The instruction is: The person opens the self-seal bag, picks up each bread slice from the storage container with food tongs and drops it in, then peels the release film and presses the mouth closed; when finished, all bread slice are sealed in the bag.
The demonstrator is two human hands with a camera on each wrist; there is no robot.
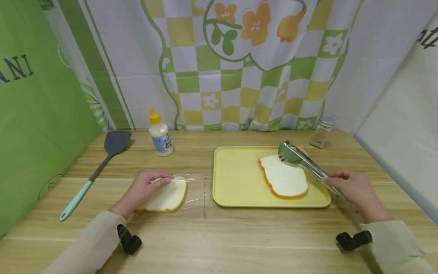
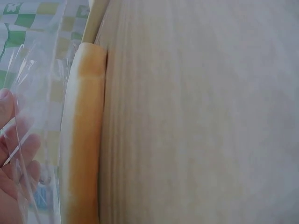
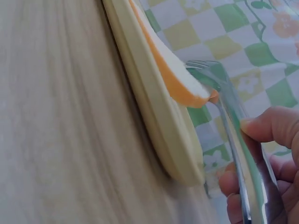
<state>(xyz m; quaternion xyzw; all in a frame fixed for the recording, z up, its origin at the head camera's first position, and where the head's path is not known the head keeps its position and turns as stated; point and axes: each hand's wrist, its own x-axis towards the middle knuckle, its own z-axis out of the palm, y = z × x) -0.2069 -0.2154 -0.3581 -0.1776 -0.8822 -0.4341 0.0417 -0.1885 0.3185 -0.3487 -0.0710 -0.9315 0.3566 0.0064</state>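
Both hands busy over two bread slices: clear plastic film at the left hand, metal tongs in the right.
Toward the left side of the worktop (image 1: 239, 238), the left hand (image 1: 148, 190) pinches the clear film (image 1: 196, 192) between thumb and fingers; the left bread slice (image 1: 172, 196) lies flat in or under it, I cannot tell which. The right hand (image 1: 354, 192) curls round the tongs (image 1: 310, 164), reaching over the right edge of a yellow tray (image 1: 234, 179). Their tips meet the far edge of the right bread slice (image 1: 284, 177), lying on the tray's right half. A spatula (image 1: 98, 170) slants along the worktop's left edge. Beyond, a yellow-capped bottle (image 1: 161, 140) and, near the far right corner, a jar (image 1: 321, 134) stand before a checked curtain (image 1: 232, 102).
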